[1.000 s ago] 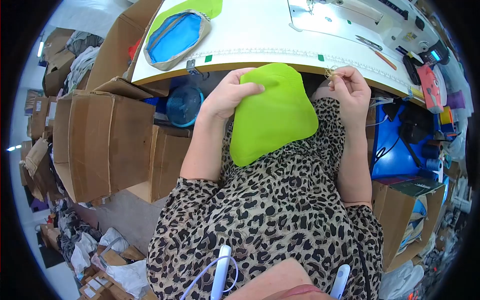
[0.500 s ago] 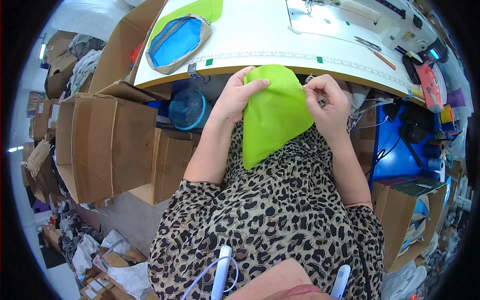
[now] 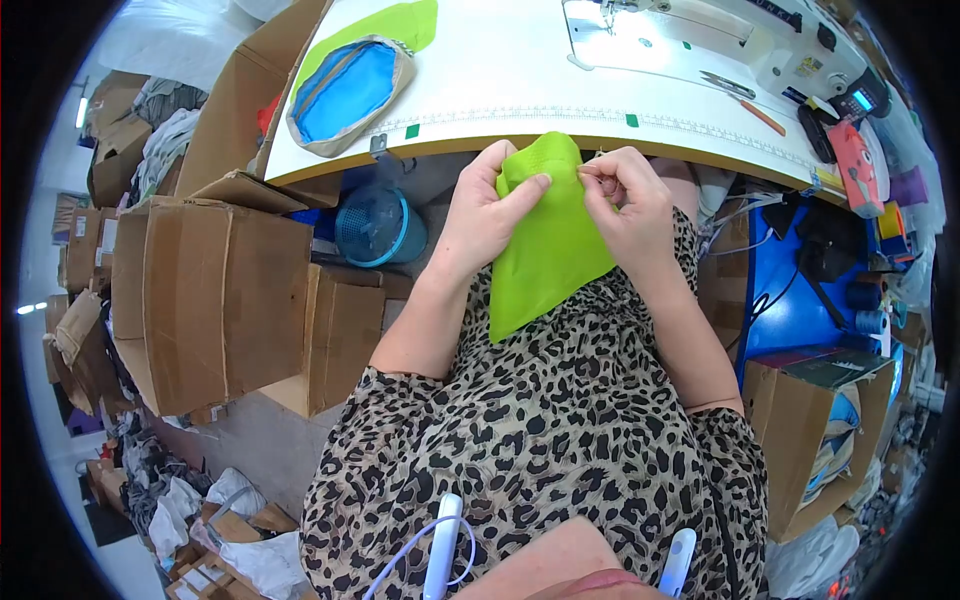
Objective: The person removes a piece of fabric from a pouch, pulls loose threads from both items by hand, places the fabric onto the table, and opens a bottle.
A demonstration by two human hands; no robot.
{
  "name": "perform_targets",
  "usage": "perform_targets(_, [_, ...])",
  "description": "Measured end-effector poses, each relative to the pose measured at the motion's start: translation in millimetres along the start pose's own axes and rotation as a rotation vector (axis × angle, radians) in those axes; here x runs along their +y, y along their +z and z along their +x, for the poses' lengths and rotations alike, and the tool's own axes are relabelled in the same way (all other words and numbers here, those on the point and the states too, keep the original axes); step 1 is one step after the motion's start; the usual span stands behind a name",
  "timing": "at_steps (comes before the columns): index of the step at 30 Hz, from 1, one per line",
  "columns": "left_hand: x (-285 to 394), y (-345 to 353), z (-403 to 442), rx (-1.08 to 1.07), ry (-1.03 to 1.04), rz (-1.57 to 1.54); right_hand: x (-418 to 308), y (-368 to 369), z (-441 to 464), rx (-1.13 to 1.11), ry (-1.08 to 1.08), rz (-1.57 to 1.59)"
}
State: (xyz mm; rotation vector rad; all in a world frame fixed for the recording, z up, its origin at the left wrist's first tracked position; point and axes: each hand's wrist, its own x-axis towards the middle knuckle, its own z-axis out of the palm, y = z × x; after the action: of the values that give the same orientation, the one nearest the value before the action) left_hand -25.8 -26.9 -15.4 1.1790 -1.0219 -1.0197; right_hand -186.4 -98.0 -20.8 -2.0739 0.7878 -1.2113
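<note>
A lime-green fabric piece (image 3: 550, 255) hangs in front of my lap, its upper part folded over and its lower end tapering to a point. My left hand (image 3: 495, 205) is closed on its upper left edge, thumb on top. At the upper right edge of the fabric, my right hand (image 3: 630, 200) pinches a fine thread, its fingertips against the cloth; the thread is very thin and only partly visible. Beyond my hands, a beige pouch with a blue lining (image 3: 350, 92) lies on the white sewing table (image 3: 500, 75), partly over another lime-green piece (image 3: 415, 25).
A sewing machine (image 3: 790, 45) stands at the back right, with thread snips (image 3: 727, 84) and an orange-handled tool (image 3: 763, 117) near it. A ruler strip runs along the front edge. Cardboard boxes (image 3: 230, 300) and a blue basket (image 3: 375, 228) are at left; another box (image 3: 790, 440) sits at right.
The top of the green fabric has been folded and bunched between my hands. My right hand has moved left, closer to my left hand, and its fingertips now meet the fabric edge.
</note>
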Motion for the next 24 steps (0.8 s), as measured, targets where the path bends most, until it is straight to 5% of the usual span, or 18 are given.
perform_targets(7, [-3, 2, -4, 0.004, 0.077, 0.129, 2, 3, -2, 0.016, 0.016, 0.064])
perform_targets(12, [-1, 5, -3, -0.022, 0.02, -0.05, 10, 5, -3, 0.062, 0.056, 0.114])
perform_targets(18, [-8, -3, 2, 0.104, -0.087, -0.309, 21, -10, -2, 0.193, 0.285, 0.576])
perform_targets(24, [-9, -4, -1, 0.088, -0.09, -0.311, 6, 2, -6, 0.009, 0.052, 0.15])
